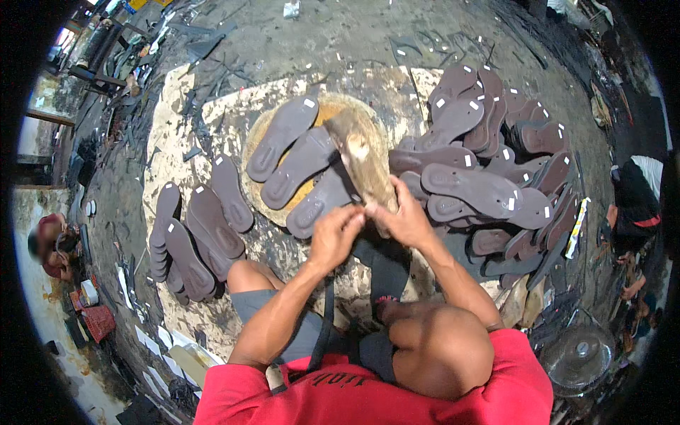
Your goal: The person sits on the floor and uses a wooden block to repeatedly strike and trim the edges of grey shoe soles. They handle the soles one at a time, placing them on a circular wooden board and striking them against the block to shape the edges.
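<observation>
A worn brown shoe last (363, 159) stands tilted over the round board, its lower end gripped in my right hand (407, 216). My left hand (336, 234) is pinched closed beside that lower end; whatever its fingers hold is too small to make out. Three grey-brown sandal soles lie on the round, yellowish board (256, 142): an upper sole (283, 138), a middle sole (297, 170) and a lower sole (319, 202) close to my left hand. The last partly covers the lower one.
A large heap of soles (474, 191) with white stickers lies to the right. Several more soles (191, 262) overlap at the left. Dark scraps (205, 42) litter the floor beyond the pale sheet (177, 106). A round fan (581, 354) stands at lower right; another person (53, 248) is far left.
</observation>
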Tool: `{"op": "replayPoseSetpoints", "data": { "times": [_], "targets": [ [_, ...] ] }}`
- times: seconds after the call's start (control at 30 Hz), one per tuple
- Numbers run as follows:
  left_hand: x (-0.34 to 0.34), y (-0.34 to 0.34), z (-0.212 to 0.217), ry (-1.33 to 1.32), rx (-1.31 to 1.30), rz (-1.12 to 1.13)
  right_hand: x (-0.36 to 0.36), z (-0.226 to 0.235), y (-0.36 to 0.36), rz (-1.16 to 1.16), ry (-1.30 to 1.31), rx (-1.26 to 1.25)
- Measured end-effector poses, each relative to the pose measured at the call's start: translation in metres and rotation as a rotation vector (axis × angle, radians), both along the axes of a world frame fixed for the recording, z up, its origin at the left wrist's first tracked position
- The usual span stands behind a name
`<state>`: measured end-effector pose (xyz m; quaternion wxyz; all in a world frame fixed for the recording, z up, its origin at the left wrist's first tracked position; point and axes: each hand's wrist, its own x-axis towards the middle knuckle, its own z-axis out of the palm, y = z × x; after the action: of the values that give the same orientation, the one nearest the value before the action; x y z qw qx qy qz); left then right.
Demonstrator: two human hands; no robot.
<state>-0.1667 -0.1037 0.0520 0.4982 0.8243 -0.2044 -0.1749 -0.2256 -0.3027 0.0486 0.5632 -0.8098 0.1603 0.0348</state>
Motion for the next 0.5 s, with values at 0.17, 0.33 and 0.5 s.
{"op": "replayPoseSetpoints", "data": {
  "times": [0.17,0.33,0.5],
  "targets": [
    [-0.007,-0.02,-0.012,0.508,-0.524,0.326,-0.01,-0.008,0.012,-0.129,0.085,0.647],
    [0.002,-0.036,-0.014,0.767,-0.426,0.551,-0.024,-0.022,0.017,-0.166,-0.063,0.284],
    [0.055,-0.037,-0.028,0.229,-0.207,0.381,-0.036,-0.032,-0.001,-0.188,0.182,0.216]
  ]
}}
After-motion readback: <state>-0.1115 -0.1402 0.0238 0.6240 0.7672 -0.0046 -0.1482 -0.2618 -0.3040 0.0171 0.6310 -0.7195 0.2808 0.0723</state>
